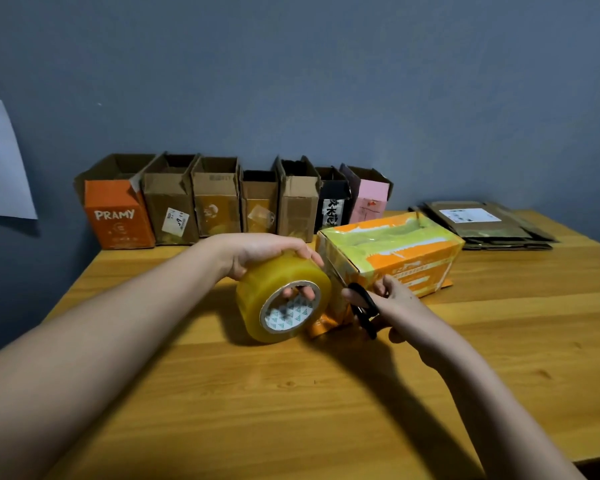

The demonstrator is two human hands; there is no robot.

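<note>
Head view: left grip (261, 251) curls round glossy cylindrical tape roll (257, 299); right grip (397, 306) pinches black scissors (365, 308).

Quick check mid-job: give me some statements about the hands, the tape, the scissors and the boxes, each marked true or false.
1. The left hand holds the tape roll above the table. True.
2. The right hand holds a knife. False: it grips black scissors.
3. The orange box sits on the wooden table, beside the tape roll. True.
4. The boxes along the wall are sealed shut. False: the row of boxes stands with tops open.
5. The flattened cartons lie at the table's left edge. False: they are stacked at the back right.
</note>
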